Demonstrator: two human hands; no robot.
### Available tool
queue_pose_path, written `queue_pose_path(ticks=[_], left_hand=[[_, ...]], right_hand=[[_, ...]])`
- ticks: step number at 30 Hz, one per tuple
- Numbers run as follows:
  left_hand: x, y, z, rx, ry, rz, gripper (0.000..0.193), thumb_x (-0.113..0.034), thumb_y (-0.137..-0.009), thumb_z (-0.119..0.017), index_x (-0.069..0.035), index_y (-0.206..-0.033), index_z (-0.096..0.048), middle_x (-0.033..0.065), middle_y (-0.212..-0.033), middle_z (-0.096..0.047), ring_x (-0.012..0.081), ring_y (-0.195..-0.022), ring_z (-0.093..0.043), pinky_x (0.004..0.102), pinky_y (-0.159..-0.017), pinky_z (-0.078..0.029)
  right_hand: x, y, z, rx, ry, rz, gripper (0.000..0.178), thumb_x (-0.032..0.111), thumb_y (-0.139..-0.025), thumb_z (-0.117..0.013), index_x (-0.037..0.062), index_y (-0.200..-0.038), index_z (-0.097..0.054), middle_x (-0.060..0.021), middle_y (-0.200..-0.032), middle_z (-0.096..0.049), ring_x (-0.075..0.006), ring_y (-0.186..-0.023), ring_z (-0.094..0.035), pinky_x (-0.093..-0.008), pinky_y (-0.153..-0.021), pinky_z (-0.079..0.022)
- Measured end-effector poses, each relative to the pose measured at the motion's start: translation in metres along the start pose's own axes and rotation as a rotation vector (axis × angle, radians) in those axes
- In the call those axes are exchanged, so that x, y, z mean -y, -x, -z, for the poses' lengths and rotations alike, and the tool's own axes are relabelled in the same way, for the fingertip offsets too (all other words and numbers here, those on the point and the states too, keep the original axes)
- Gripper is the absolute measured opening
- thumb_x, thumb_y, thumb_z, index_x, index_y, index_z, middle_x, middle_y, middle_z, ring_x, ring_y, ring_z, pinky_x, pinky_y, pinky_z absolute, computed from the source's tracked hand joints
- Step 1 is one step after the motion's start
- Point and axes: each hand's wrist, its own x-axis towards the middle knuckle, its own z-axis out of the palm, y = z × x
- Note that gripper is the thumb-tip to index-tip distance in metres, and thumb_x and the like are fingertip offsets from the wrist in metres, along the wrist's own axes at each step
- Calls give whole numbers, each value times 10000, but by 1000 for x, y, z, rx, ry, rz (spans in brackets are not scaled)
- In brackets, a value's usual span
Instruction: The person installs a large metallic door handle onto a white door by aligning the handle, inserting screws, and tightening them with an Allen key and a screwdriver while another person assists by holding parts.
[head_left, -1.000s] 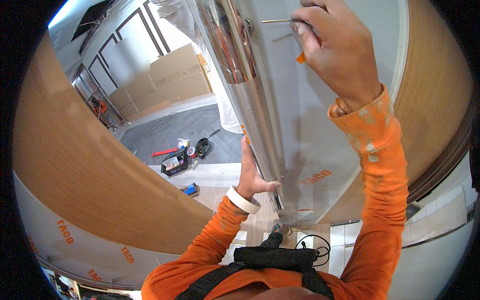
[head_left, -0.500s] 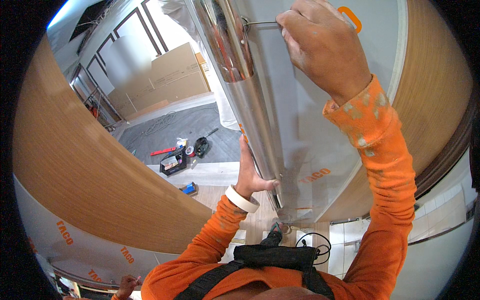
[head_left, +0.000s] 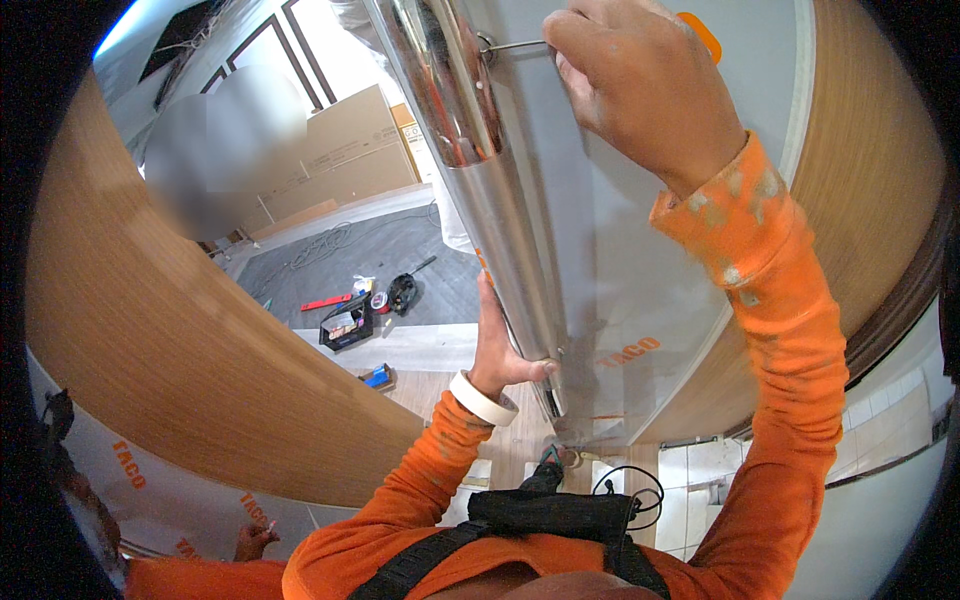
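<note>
A long tubular door pull handle (head_left: 505, 235), mirror-polished above and brushed metal below, runs down the grey film-covered door panel (head_left: 660, 270). Its lower part is gripped by my left hand (head_left: 500, 350), thumb across the front and fingers mostly hidden on the far side. Up at the right, my right hand (head_left: 650, 95) is closed around a thin metal hex key (head_left: 518, 45). The key's tip meets a small round fitting (head_left: 487, 46) beside the polished section; the end inside my fist is hidden. A white band (head_left: 483, 400) circles my left wrist.
Curved wood-veneer panels (head_left: 190, 300) flank the doorway. Beyond lie a black toolbox (head_left: 345, 325), a red level (head_left: 326, 302) and cables on grey floor covering. Cardboard sheets (head_left: 340, 150) lean behind. A co-worker's hand (head_left: 257, 541) and orange sleeve (head_left: 205, 578) show at lower left.
My right hand has shifted slightly left with the hex key; my left hand keeps its hold. At lower left, more of the co-worker's orange sleeve has come into view, the hand slightly higher.
</note>
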Motion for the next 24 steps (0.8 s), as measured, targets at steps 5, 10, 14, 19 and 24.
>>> queue_pose_path(ticks=[5,10,14,19,24], left_hand=[[4,3,3,11,15,40,1383,-678,-445,-744,54,-1395,-57,236,-1314,-334,363,-1236,-363,429,-1029,-288],[6,0,1,27,42,7,1377,-670,-445,-749,55,-1394,-64,229,-1308,-342,358,-1228,-372,426,-1028,-291],[1,-2,1,15,57,0,1371,-668,-447,-750,53,-1394,-68,228,-1315,-337,355,-1231,-369,424,-1029,-290],[-1,0,1,-15,55,10,1402,-666,-440,-753,69,-1396,-37,235,-1365,-282,355,-1263,-334,416,-1044,-269],[6,2,-2,-17,45,12,1444,-627,-431,-777,97,-1391,23,262,-1406,-238,352,-1310,-276,404,-1070,-227]], right_hand=[[1,-9,0,12,3,4,22,22,-703,-542,25,-713,-522,-112,-725,-504,-289,-715,-529,-382,-663,-453],[6,-5,2,33,74,-52,12,48,-695,-550,42,-699,-540,-93,-749,-519,-269,-743,-531,-396,-665,-437],[13,-4,3,-5,318,15,23,88,-699,-560,71,-685,-567,-63,-769,-528,-225,-753,-527,-386,-660,-401],[6,0,-11,-149,287,48,50,113,-713,-560,77,-709,-595,-53,-848,-561,-212,-785,-537,-406,-679,-382],[3,4,-12,-205,303,47,53,109,-718,-561,74,-728,-600,-76,-924,-587,-225,-855,-558,-427,-714,-396]])
